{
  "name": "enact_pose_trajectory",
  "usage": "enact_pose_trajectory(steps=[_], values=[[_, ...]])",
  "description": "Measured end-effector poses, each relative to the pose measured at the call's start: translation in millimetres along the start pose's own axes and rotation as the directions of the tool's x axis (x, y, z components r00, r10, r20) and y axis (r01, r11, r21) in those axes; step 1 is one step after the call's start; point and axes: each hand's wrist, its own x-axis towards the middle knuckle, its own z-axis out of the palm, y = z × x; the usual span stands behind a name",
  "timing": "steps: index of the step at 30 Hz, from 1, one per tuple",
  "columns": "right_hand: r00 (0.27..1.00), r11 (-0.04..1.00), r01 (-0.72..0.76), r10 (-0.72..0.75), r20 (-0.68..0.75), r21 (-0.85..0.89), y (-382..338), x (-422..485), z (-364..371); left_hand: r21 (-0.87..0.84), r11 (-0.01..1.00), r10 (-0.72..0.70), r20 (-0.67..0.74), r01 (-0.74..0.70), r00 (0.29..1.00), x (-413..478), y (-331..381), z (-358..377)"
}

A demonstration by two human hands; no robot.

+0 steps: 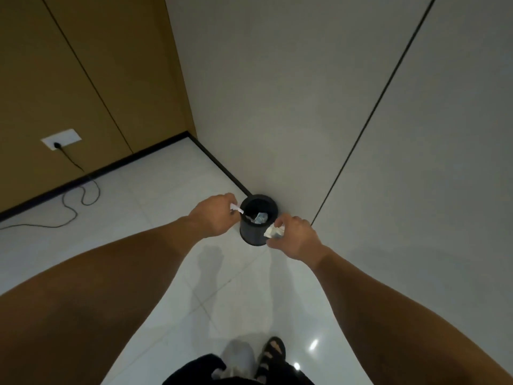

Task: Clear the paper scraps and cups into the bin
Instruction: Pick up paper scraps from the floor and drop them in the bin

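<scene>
Black bin (258, 218) stands on open tile against grey wall (277, 107). Left hand (215, 215) pinches white scrap (236, 209) at rim; right hand (294, 236) grips crumpled paper (274, 231) beside it. Cable (75, 201) well left.

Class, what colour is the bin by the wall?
The bin is black, seen best in the head view.

Left grip (213, 215) and right grip (295, 237) are bare, the forearms (138, 273) too. Black clothing (202, 369) shows lowest in view — and one foot wears a black strappy sandal (273, 354); a pale blur (238, 354) beside it is unclear.
</scene>
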Motion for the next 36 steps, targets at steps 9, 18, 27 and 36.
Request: enact_pose_trajectory(steps=[9,18,27,36], values=[[0.999,1.0,-0.004,0.005,0.036,-0.017,-45,129,-21,-0.002,1.0,-0.003,0.027,0.003,1.0,122,-45,-31],[0.982,0.982,-0.19,0.19,0.012,0.008,-80,244,-4,0.043,0.991,0.113,0.188,-0.123,0.976,275,-119,-62],[0.94,0.933,-0.341,0.34,0.03,0.114,-22,354,30,0.07,0.958,0.23,0.39,-0.278,0.891,424,-113,-8],[0.882,0.852,-0.471,0.457,0.116,0.227,78,462,167,0.043,0.973,0.176,0.486,-0.225,0.856,533,-165,173]])
